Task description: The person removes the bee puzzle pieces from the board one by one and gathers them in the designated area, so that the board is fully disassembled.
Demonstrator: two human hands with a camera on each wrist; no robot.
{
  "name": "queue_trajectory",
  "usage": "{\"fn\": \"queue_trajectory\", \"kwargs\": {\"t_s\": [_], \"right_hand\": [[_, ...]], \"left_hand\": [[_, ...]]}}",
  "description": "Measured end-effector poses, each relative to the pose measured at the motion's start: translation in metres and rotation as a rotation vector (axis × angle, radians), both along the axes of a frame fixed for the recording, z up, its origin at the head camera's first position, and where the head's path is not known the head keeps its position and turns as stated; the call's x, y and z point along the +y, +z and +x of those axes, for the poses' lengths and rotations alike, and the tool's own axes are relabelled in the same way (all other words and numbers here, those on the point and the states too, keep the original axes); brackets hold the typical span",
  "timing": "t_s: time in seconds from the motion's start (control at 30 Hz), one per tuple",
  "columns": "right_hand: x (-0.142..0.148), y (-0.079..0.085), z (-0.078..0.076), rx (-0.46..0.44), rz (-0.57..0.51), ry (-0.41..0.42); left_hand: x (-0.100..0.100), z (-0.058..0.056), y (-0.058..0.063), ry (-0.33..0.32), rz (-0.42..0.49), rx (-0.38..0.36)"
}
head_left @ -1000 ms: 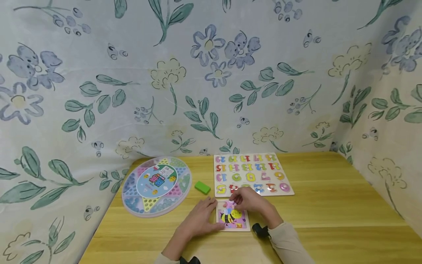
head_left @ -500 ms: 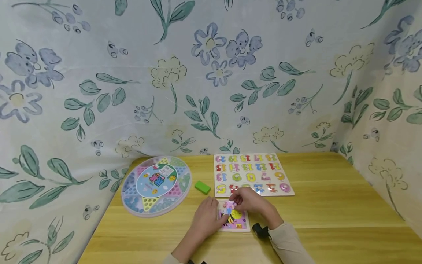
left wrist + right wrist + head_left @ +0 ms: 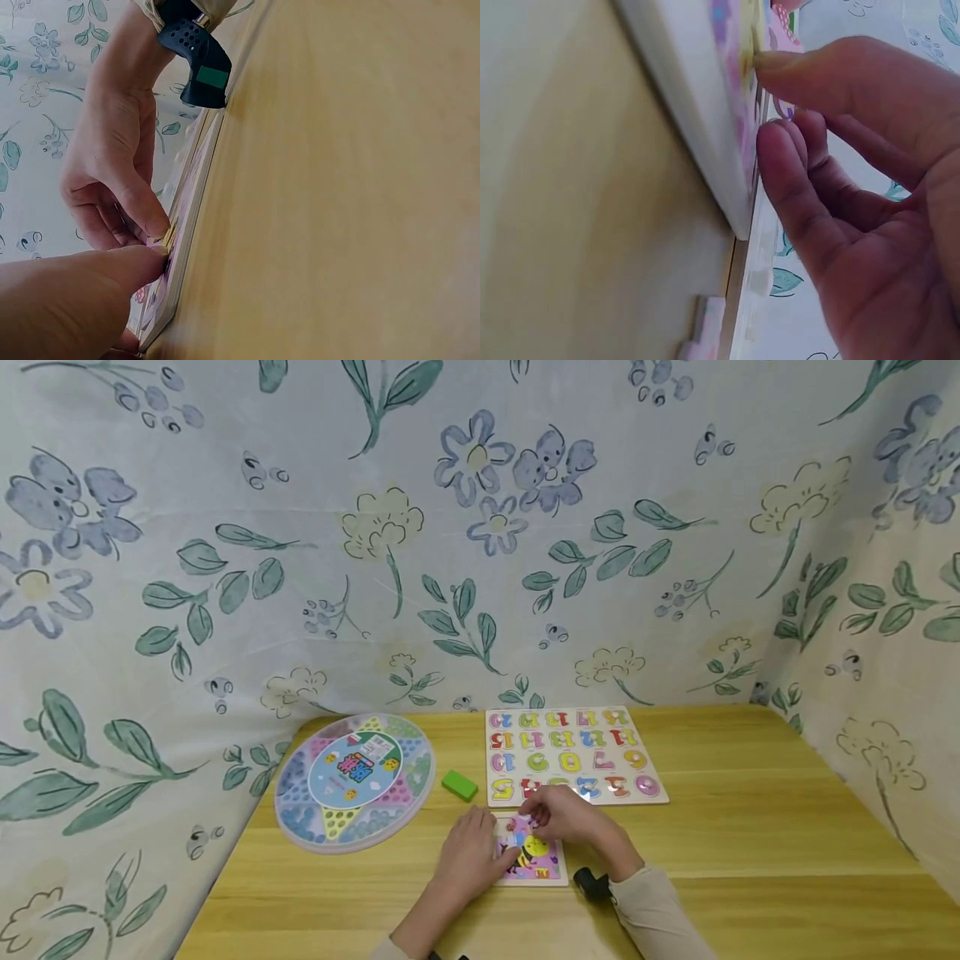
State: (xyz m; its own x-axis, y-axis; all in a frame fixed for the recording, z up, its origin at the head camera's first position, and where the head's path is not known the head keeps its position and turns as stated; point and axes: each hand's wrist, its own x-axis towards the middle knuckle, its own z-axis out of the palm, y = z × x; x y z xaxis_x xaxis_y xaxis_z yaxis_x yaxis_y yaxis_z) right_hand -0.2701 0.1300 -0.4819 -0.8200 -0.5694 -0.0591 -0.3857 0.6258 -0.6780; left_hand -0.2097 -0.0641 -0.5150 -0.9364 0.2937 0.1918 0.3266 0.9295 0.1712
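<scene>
A small bee jigsaw puzzle (image 3: 553, 867) in a pale wooden tray lies on the table between the two hands. The left hand (image 3: 468, 856) rests along its left side, fingers extended, with the thumb (image 3: 139, 262) pressing on the picture over the bee's body. At the top of the picture, the right hand (image 3: 562, 814) pinches a pink jigsaw piece (image 3: 786, 110) between thumb and fingertips, low over the tray. The right thumb tip reaches the picture's surface in the right wrist view. Much of the piece is hidden by the fingers.
Directly behind the puzzle lies a number puzzle board (image 3: 570, 762). A green block (image 3: 459, 785) and a round game board (image 3: 356, 781) sit to the left. Another pink piece (image 3: 709, 330) shows beyond the tray in the right wrist view. Floral cloth (image 3: 480, 610) stands behind the table.
The left hand has shifted right, bringing its thumb further over the bee. A pale bare patch at the puzzle's top left is now covered by pink picture. The right hand has barely moved.
</scene>
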Motion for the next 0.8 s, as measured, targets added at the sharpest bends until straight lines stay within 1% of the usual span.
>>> {"fn": "queue_trajectory", "kwargs": {"t_s": [0.13, 0.2, 0.27, 0.37, 0.47, 0.7, 0.8], "right_hand": [[0.002, -0.004, -0.003, 0.046, -0.029, 0.000], [0.004, -0.007, -0.005, 0.047, -0.053, -0.015], [0.006, -0.009, -0.006, 0.033, -0.078, -0.032], [0.007, -0.011, -0.007, -0.025, -0.115, -0.064], [0.007, -0.011, -0.007, -0.052, -0.140, -0.081], [0.008, -0.015, -0.008, -0.065, -0.205, -0.078], [0.009, -0.014, -0.005, -0.035, -0.228, -0.060]], "left_hand": [[-0.002, 0.001, -0.001, -0.004, -0.002, 0.006], [-0.003, 0.002, -0.002, -0.007, -0.006, 0.007], [-0.003, 0.002, -0.002, -0.011, -0.007, 0.006], [-0.004, 0.002, -0.002, -0.015, -0.011, 0.002], [-0.004, 0.003, -0.003, -0.014, -0.015, -0.003], [-0.002, 0.002, -0.001, 0.005, -0.010, -0.010], [-0.001, 0.002, 0.000, 0.014, 0.010, -0.012]]}}
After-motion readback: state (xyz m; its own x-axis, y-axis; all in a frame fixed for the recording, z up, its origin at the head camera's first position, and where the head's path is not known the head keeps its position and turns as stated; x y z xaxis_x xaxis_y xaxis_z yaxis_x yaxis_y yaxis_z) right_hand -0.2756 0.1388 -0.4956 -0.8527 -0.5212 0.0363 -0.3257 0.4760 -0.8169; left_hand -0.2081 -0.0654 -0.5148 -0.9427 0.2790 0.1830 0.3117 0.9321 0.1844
